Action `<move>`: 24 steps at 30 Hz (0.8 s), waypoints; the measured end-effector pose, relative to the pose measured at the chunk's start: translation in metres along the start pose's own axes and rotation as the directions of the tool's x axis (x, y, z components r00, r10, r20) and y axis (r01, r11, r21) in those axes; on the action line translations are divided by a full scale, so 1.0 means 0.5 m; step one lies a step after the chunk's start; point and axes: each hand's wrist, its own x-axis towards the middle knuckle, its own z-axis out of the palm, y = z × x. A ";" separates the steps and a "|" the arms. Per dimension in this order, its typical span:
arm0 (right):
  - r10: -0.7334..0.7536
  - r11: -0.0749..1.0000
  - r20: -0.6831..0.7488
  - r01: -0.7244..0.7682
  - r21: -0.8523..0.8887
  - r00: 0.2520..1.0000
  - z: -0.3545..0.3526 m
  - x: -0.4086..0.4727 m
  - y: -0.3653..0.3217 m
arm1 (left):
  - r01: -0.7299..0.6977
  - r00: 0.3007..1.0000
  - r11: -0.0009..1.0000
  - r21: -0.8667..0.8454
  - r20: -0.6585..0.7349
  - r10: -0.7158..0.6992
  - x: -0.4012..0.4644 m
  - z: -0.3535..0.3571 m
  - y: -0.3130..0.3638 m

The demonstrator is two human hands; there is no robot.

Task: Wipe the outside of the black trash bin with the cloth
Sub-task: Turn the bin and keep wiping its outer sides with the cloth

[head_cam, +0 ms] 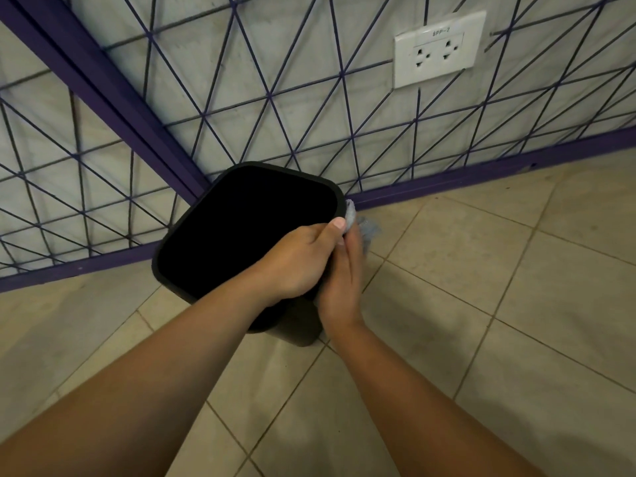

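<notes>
Two bare forearms reach down from the bottom of the frame toward a black trash bin [241, 232] standing on the tiled floor [481, 304] in the corner. The left hand [296, 259] curls over the bin's near rim, thumb on top, steadying it. Just to its right, the right hand [344, 280] lies with straight fingers against the bin's outer side wall, pressing a pale blue cloth [361, 225] there; the cloth bunches past the fingertips, by the rim's corner.

The bin looks like light, stiff, smooth plastic, apt to slide or tip under a hard rub, so a hold on the rim seems the sensible place. The cloth is soft and limp and will need a flat palm behind it.

Most of the cloth is hidden under the hand, the bin's interior is plain blackness, and its far walls cannot be seen. Beyond the hands, purple wire mesh [275, 98] covers the wall, with a white double socket [438, 49].
</notes>
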 end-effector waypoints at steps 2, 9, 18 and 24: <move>-0.062 0.987 -0.036 0.056 -0.152 0.997 0.002 0.013 0.008 | -0.017 1.000 1.000 0.025 -0.020 0.018 0.002 0.010 0.004; 0.058 0.998 -0.100 -0.060 -0.014 0.993 0.003 0.067 0.026 | -0.082 0.995 0.993 0.088 -0.048 0.086 0.009 0.015 0.000; 0.103 0.991 -0.138 -0.114 -0.076 0.985 -0.007 0.049 0.022 | -0.071 0.996 0.996 0.059 -0.048 0.074 0.010 0.014 -0.004; 0.110 0.963 -0.123 -0.075 0.258 0.986 0.024 -0.031 0.019 | -0.063 0.997 0.996 0.062 -0.041 0.066 0.012 0.014 -0.006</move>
